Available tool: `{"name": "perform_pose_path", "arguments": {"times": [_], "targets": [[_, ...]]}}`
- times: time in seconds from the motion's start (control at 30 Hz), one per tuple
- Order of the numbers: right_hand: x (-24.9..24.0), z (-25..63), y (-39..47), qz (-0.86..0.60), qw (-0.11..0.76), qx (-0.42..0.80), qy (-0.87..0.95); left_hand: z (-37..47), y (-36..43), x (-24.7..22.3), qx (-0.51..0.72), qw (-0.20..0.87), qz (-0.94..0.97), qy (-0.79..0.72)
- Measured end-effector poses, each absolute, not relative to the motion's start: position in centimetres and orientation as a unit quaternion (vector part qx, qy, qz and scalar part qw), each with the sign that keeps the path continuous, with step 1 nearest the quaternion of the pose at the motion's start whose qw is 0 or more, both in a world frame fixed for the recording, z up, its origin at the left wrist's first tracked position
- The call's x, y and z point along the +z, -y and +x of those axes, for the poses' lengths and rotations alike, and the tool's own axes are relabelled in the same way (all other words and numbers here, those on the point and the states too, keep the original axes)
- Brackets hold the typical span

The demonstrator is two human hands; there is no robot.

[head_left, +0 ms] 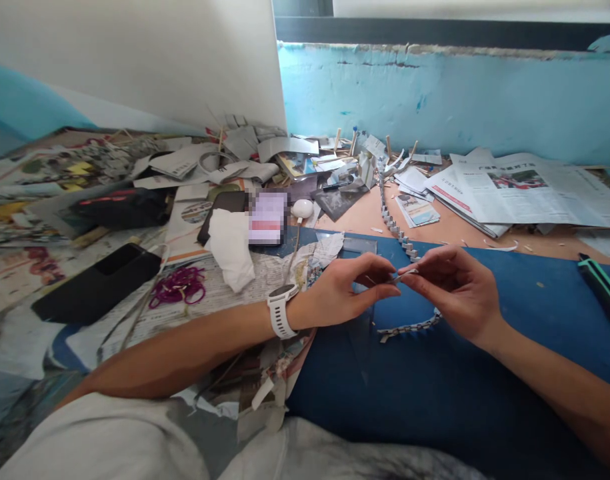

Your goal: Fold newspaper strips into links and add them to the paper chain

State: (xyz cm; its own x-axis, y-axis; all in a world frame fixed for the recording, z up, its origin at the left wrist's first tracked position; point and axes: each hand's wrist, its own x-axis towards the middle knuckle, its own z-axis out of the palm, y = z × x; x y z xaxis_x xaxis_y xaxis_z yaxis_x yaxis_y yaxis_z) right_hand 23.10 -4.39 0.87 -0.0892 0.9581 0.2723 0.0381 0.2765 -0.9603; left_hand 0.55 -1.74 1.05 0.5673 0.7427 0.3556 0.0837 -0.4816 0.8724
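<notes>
Evidently, I found the thin paper strip (403, 275) lying crosswise between both hands above the blue mat (485, 373), left hand (345, 293) and right hand (455, 290) fingers pinched on its opposite ends.

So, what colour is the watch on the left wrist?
White, both strap and case; the watch shows clearly in the head view.

I see a black phone (97, 283) left of the blue mat (485, 373), purple rubber bands (177, 285) beside the phone, newspaper (525, 190) behind the mat, green-edged knife (605, 290) at its right
</notes>
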Motion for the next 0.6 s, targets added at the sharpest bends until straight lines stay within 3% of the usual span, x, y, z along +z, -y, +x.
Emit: {"name": "perform_pose_path", "arguments": {"times": [0.17,0.6], "targets": [[1.0,23.2,4.4,-0.4,0.543,0.415,0.611,0.4,1.2,1.6,0.332,0.365,0.822,-0.284],[0.8,23.1,4.7,-0.404,0.514,0.357,0.667,0.1,0.6,2.0,0.361,0.355,0.828,-0.241]]}}
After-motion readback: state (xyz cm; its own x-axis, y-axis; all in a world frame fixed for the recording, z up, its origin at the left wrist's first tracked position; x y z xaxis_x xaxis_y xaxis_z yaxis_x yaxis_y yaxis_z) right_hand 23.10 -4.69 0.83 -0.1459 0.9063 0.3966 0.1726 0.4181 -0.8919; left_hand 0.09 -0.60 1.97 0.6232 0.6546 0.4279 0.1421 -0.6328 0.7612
